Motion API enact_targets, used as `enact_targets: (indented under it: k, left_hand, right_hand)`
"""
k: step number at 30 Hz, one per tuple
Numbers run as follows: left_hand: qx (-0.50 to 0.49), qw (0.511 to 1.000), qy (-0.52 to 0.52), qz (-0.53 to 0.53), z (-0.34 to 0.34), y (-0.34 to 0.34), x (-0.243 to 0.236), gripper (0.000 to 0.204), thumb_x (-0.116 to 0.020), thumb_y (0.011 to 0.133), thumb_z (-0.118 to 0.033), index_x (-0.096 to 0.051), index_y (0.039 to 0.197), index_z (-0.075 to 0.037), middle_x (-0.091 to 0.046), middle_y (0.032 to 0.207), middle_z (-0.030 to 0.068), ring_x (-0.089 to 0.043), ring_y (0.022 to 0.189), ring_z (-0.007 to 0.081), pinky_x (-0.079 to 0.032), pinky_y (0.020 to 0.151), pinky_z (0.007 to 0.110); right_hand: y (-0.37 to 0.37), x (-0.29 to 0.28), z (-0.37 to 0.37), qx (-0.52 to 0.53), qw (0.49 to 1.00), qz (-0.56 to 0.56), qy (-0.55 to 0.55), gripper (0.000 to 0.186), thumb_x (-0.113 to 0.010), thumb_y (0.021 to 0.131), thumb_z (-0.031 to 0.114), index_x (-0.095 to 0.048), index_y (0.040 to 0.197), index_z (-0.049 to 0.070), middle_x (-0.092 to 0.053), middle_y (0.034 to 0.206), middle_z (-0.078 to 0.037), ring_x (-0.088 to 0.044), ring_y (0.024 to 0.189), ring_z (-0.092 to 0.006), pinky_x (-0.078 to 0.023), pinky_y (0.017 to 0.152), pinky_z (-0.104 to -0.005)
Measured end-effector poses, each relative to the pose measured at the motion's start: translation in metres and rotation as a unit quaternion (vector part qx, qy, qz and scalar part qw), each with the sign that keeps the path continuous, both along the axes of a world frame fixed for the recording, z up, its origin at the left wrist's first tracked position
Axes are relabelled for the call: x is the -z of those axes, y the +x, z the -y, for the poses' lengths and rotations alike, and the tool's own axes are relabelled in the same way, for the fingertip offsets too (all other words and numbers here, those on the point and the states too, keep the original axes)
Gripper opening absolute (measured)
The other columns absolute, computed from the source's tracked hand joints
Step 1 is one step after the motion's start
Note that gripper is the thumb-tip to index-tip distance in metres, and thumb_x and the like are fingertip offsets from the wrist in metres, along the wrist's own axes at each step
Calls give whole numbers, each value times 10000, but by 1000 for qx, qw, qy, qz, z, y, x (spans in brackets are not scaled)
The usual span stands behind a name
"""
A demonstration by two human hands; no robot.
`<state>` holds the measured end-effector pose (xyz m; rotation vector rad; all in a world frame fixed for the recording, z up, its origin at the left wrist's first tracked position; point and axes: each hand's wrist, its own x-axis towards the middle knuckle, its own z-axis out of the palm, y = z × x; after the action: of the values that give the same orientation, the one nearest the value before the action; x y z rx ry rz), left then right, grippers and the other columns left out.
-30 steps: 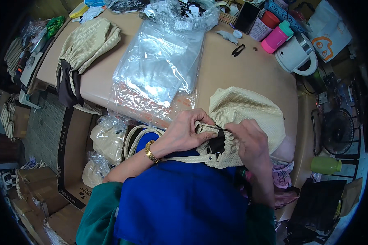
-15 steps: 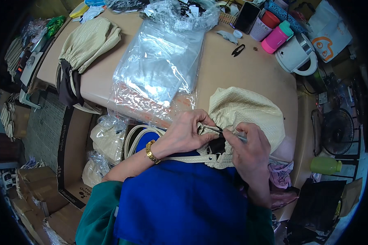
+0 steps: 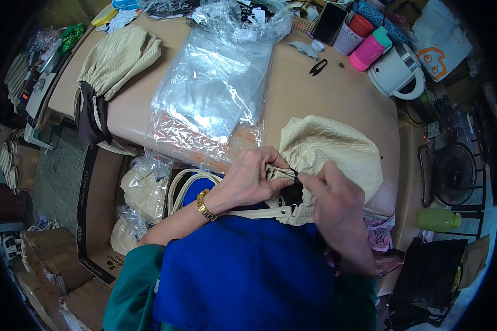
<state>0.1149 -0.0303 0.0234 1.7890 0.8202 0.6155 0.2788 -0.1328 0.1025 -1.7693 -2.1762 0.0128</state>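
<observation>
A cream woven-textured bag [image 3: 337, 151] with a dark lining lies in front of me, partly on the table's near edge and partly over my lap. My left hand [image 3: 254, 179], with a gold watch, pinches the gathered edge of the bag. My right hand [image 3: 339, 204] is slightly blurred and closed, its fingertips at a small dark piece beside the left fingers; whatever it grips is hidden. A cream strap [image 3: 254, 214] with a metal stud runs across my blue apron [image 3: 243, 270] below the left hand.
A stack of clear plastic bags [image 3: 215, 83] covers the middle of the table. Another cream bag [image 3: 119, 60] rests at the left. Black thread snips [image 3: 318, 67], a phone [image 3: 330, 23], a pink bottle [image 3: 370, 49] and a white kettle [image 3: 397, 71] stand or lie at the far right.
My right hand has turned and shifted slightly; a thin greyish tool that showed between its fingers is now out of sight. My left hand keeps its pinch. The view has shifted slightly.
</observation>
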Motion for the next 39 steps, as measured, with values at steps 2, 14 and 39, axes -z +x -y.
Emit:
enact_targets:
  k: [2,14,39]
  left_hand:
    - [-1,999,23,24,0,1,9,289,-847,730,-198,-705,899,-11,-631,652,114,-555,533,160,-430,524,334]
    - [15,999,-20,-28,-5,0,4,301,-867,731,-208,-715,911,-20,-648,732,50,-472,539,85,-373,507,276]
    - [23,1000,-10,-9,-5,2,3,304,-873,736,-191,-718,934,-20,-699,838,45,-492,610,67,-395,545,248]
  right_hand:
    - [21,2,-11,-27,997,-68,-30,194,-597,819,20,-667,995,60,-546,823,-119,-606,750,-312,-463,623,-409]
    - [32,27,-20,11,983,-181,15,98,-629,837,-33,-653,906,31,-580,828,-118,-602,742,-303,-458,704,-396]
    - [58,50,-25,-4,876,-463,-137,117,-563,898,-50,-672,906,-10,-605,794,-72,-571,753,-152,-445,691,-264]
